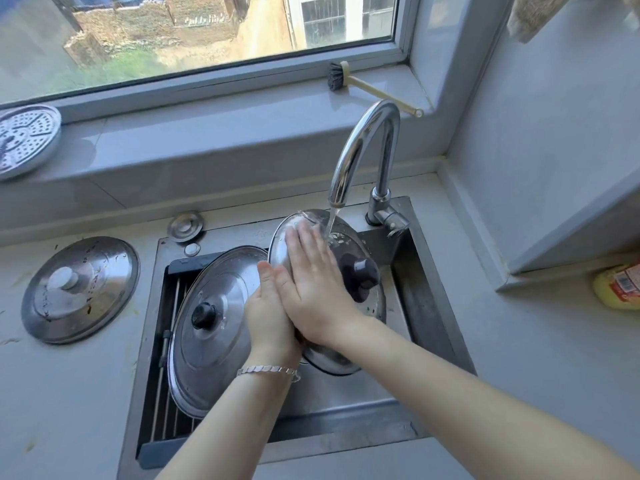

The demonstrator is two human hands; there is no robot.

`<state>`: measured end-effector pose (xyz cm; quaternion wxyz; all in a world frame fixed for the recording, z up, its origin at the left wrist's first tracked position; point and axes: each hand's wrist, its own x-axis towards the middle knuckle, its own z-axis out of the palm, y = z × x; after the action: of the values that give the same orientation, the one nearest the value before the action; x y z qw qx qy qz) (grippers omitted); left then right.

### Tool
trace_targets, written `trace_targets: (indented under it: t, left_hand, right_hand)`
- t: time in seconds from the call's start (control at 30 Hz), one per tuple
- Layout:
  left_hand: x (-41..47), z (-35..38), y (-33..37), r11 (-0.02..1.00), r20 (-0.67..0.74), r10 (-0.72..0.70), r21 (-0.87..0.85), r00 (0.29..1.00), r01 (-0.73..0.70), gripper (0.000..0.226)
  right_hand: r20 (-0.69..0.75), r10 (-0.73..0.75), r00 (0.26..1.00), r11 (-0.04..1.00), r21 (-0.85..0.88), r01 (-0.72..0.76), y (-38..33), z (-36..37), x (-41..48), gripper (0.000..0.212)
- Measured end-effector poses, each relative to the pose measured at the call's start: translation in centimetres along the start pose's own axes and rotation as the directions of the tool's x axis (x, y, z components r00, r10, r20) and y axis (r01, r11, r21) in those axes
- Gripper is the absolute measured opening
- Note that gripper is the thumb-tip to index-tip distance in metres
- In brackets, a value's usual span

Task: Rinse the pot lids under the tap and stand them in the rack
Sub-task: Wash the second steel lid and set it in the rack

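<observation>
Water runs from the chrome tap (360, 150) onto a steel lid with a dark knob (367, 282), tilted over the sink. My left hand (268, 317) grips that lid's left edge from below. My right hand (311, 275) lies flat on the lid's top face, fingers straight, near the stream. A second steel lid with a black knob (211, 327) leans in the wire rack (169, 403) on the sink's left side. A third, soiled lid (79, 289) lies flat on the counter to the left.
A small round drain cover (185, 226) sits behind the sink (436, 323). A perforated steamer plate (24, 140) leans on the window sill at left, a dish brush (360, 84) lies on the sill at right. A yellow bottle (620, 285) lies at the right edge.
</observation>
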<state>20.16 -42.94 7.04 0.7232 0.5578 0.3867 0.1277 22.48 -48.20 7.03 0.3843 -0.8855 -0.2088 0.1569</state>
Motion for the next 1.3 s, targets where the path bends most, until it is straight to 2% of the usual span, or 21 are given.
trace_targets:
  t: [0.07,0.17,0.2,0.27,0.33,0.37,0.43,0.5,0.53,0.6,0.67,0.73,0.8,0.87,0.93,1.0,1.03,1.1,1.17,1.2,1.3]
  left_hand:
    - [-0.3,-0.2,0.0,0.995,-0.037,0.043,0.095,0.998,-0.039,0.048]
    - [-0.4,-0.5,-0.9,0.977,-0.033,0.078,0.202,0.996,-0.070,0.052]
    - [-0.4,-0.5,-0.9,0.972,-0.029,0.075,0.224,0.997,-0.066,0.051]
    - [-0.3,-0.5,-0.9,0.970,-0.006,0.066,0.235,0.998,-0.063,0.053]
    - [-0.3,-0.5,-0.8,0.965,0.022,0.084,0.247,0.996,-0.087,0.052]
    - [-0.4,-0.7,-0.8,0.957,0.029,0.106,0.267,0.994,-0.109,0.050]
    - [-0.6,-1.1,-0.8,0.938,0.046,0.162,0.303,0.986,-0.169,0.049]
    - [-1.2,-1.4,-0.6,0.926,0.065,0.220,0.298,0.973,-0.230,0.052]
    - [-1.6,-1.4,-0.4,0.928,0.075,0.241,0.274,0.968,-0.253,0.057]
    - [-1.7,-1.5,-0.7,0.935,0.089,0.255,0.230,0.963,-0.269,0.068]
    - [-1.8,-1.7,-1.0,0.946,0.105,0.236,0.201,0.966,-0.253,0.079]
    - [-1.5,-1.9,-1.2,0.965,0.114,0.186,0.163,0.976,-0.203,0.088]
    - [-1.5,-1.9,-0.7,0.961,0.067,0.222,0.153,0.973,-0.230,0.074]
    - [-1.5,-1.4,0.3,0.945,0.014,0.274,0.180,0.962,-0.272,0.057]
    - [-0.9,-0.4,0.8,0.949,-0.022,0.257,0.194,0.966,-0.248,0.054]
    - [-0.1,0.4,1.1,0.972,-0.082,0.199,0.141,0.977,-0.186,0.053]
    - [0.5,0.4,1.2,0.984,-0.110,0.162,0.091,0.981,-0.152,0.051]
    - [1.6,0.1,2.0,0.996,-0.148,0.085,0.034,0.985,-0.081,0.047]
    - [2.4,-0.6,2.5,0.998,-0.171,-0.011,-0.055,0.985,0.002,0.048]
    - [2.7,-1.0,2.7,0.995,-0.183,-0.048,-0.099,0.982,0.030,0.048]
    - [2.8,-1.5,2.7,0.991,-0.241,-0.103,-0.110,0.965,0.078,0.046]
  right_hand:
    - [-0.020,0.053,0.998,0.998,0.037,-0.053,1.2,-0.7,1.7,0.062]
    - [-0.072,0.304,0.950,0.948,0.126,-0.294,2.3,-2.0,4.3,0.060]
    - [-0.073,0.316,0.946,0.947,0.085,-0.310,2.1,-1.9,4.4,0.058]
    - [-0.051,0.168,0.984,0.982,-0.082,-0.172,0.9,-1.4,3.5,0.053]
    - [-0.031,0.000,1.000,0.991,-0.136,-0.005,0.8,-1.4,3.1,0.044]
    - [-0.040,-0.010,0.999,0.995,-0.102,0.006,1.1,-1.7,3.3,0.040]
    - [-0.124,0.124,0.984,0.990,0.087,-0.114,2.5,-2.5,4.8,0.035]
    - [-0.081,0.410,0.908,0.863,0.355,-0.358,4.5,-3.3,6.6,0.040]
    - [0.004,0.537,0.844,0.732,0.495,-0.468,5.6,-3.6,7.3,0.043]
    - [0.165,0.656,0.736,0.465,0.681,-0.566,7.5,-3.7,8.2,0.036]
    - [0.193,0.677,0.710,0.373,0.742,-0.558,8.1,-3.2,9.1,0.027]
    - [0.154,0.680,0.717,0.424,0.715,-0.556,7.5,-3.2,9.5,0.035]
    - [0.052,0.707,0.705,0.492,0.680,-0.544,6.8,-3.6,9.9,0.055]
    - [-0.058,0.660,0.749,0.613,0.617,-0.493,5.5,-3.9,9.7,0.059]
    - [-0.198,0.490,0.849,0.811,0.460,-0.361,3.4,-3.2,8.2,0.058]
    - [-0.270,0.233,0.934,0.943,0.298,-0.149,1.1,-1.2,6.1,0.064]
    - [-0.292,0.101,0.951,0.975,0.222,-0.035,0.2,-0.1,4.6,0.064]
    - [-0.334,-0.158,0.929,0.975,0.095,0.200,0.4,2.0,1.9,0.063]
    - [-0.321,-0.318,0.892,0.944,-0.020,0.330,3.0,3.8,-0.4,0.060]
    - [-0.287,-0.332,0.899,0.942,-0.040,0.335,4.5,4.2,-1.3,0.061]
    - [-0.180,-0.225,0.958,0.973,0.009,0.231,5.9,4.3,-2.3,0.076]
